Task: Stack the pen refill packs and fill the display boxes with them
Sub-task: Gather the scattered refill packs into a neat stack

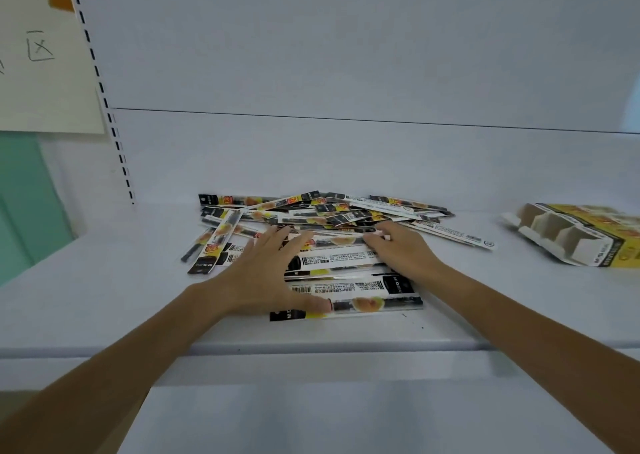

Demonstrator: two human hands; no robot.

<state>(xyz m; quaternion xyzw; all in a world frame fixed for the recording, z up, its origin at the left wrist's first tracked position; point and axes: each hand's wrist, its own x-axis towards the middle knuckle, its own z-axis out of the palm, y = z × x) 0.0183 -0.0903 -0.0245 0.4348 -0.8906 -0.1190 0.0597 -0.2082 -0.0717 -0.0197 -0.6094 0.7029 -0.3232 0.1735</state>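
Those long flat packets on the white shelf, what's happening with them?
A person is sorting pen refill packs heaped on a white shelf. The left hand lies spread on the near packs and the right hand presses on them from the other side, gathering a few into a rough stack. The yellow display box lies at the right edge, its visible compartments empty, so filling has not started there.

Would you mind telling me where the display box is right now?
In the head view the display box lies at the far right of the white shelf, its compartments empty, right of the refill pack pile and clear of both hands.
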